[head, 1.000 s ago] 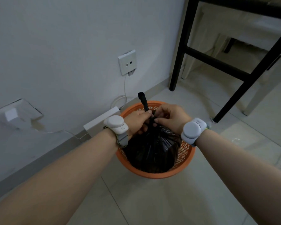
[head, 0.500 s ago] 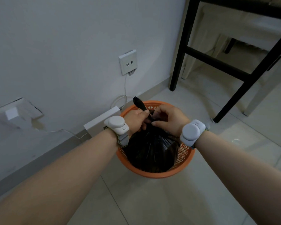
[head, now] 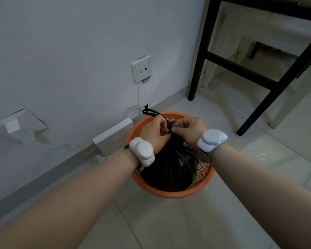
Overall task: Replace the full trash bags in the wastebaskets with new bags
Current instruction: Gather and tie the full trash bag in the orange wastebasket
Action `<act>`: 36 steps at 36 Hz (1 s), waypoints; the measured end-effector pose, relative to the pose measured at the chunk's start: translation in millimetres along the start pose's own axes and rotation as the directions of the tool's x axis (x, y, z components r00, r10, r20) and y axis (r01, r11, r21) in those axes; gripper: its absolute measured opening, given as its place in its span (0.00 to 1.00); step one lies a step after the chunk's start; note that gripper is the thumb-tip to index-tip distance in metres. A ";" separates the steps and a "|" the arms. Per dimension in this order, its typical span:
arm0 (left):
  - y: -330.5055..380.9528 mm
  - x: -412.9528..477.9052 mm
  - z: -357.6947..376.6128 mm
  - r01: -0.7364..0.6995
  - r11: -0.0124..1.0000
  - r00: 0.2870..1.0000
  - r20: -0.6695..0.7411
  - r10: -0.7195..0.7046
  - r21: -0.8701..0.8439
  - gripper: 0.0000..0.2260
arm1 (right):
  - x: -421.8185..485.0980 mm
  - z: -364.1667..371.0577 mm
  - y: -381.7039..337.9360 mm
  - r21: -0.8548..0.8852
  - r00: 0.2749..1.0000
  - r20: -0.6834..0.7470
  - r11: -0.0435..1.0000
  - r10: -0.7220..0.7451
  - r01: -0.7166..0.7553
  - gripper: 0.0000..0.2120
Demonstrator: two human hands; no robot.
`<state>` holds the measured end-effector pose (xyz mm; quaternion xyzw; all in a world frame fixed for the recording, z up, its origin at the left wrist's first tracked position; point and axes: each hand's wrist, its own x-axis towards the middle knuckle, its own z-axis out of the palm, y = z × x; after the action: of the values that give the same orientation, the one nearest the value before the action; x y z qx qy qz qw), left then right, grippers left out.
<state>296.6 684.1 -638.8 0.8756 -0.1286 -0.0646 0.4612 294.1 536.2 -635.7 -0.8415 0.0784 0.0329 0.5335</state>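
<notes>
An orange plastic wastebasket (head: 176, 194) stands on the tiled floor near the wall. A full black trash bag (head: 171, 168) sits inside it, its top gathered into a twisted neck. My left hand (head: 155, 133) and my right hand (head: 188, 129) meet above the bag and both pinch that neck. A thin twisted tail of the black bag (head: 150, 112) sticks out up and to the left past my left hand. Each wrist carries a white band device.
A white box (head: 113, 137) lies against the baseboard just left of the basket, with cables running up to a wall socket (head: 141, 68). Black table legs (head: 197, 56) and a crossbar stand to the right and behind. Open tiled floor lies in front.
The bag's twisted tail has swung from upright to leaning left and has thinned. My hands stay together at the bag's neck, working it.
</notes>
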 end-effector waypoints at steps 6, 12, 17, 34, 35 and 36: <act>6.3 -7.5 0.1 -0.154 0.954 0.987 -0.010 0.163 0.258 0.08 | -3.8 -3.2 -5.3 -0.116 0.992 0.083 0.988 -0.092 0.102 0.04; 3.6 -7.8 -3.2 -0.200 0.913 0.978 0.021 0.206 0.355 0.10 | -8.5 -10.9 -12.4 -0.397 0.924 0.291 0.848 -0.247 0.352 0.10; 3.0 -9.0 -2.6 -0.244 0.901 0.968 0.033 0.249 0.360 0.09 | -5.8 -12.0 -10.9 -0.529 0.891 0.341 0.722 -0.301 0.446 0.10; 1.1 -9.2 -5.9 -0.182 0.955 0.981 -0.015 0.191 0.233 0.07 | -11.6 -4.1 -8.4 -0.622 0.842 0.335 0.572 -0.422 0.535 0.11; 0.8 -9.1 -6.6 -0.183 0.955 0.981 -0.014 0.191 0.234 0.06 | -10.8 -3.8 -6.9 -0.614 0.845 0.317 0.585 -0.431 0.529 0.10; 0.7 -9.0 -7.2 -0.180 0.956 0.982 -0.014 0.188 0.232 0.06 | -9.7 -3.8 -5.6 -0.598 0.849 0.302 0.607 -0.434 0.523 0.09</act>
<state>289.5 692.0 -634.2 0.9083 -0.2076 0.0097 0.3629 285.4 536.1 -627.8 -0.9599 -0.2004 -0.0327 0.1935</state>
